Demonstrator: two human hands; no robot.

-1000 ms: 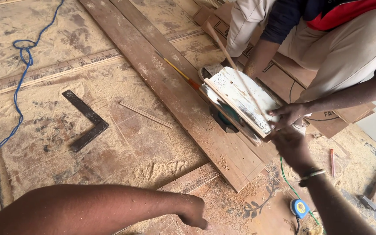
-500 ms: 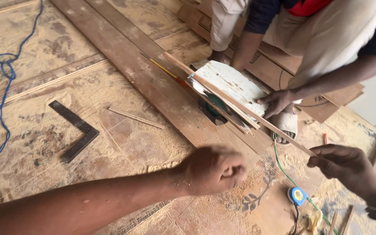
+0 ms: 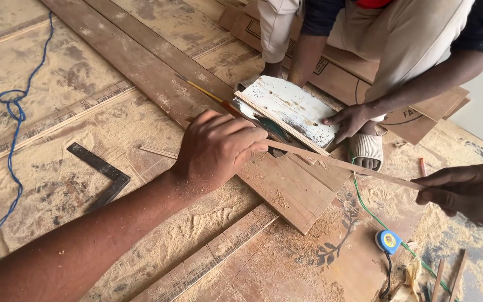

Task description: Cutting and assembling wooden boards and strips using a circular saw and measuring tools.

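- One thin wooden strip point(image 3: 342, 163), long and pale, lies slanted over the plank point(image 3: 286, 184), above the sawdust floor.
- Left hand point(image 3: 216, 148): fingers curled, pinching the strip's near end.
- Right hand point(image 3: 465, 193): fingertips grasping its far end.
- One white, scuffed saw base point(image 3: 292, 109), blade probably beneath; a co-worker's hand point(image 3: 349, 120) rests on it.
- One black steel square point(image 3: 99, 173); one blue cord point(image 3: 12, 128).
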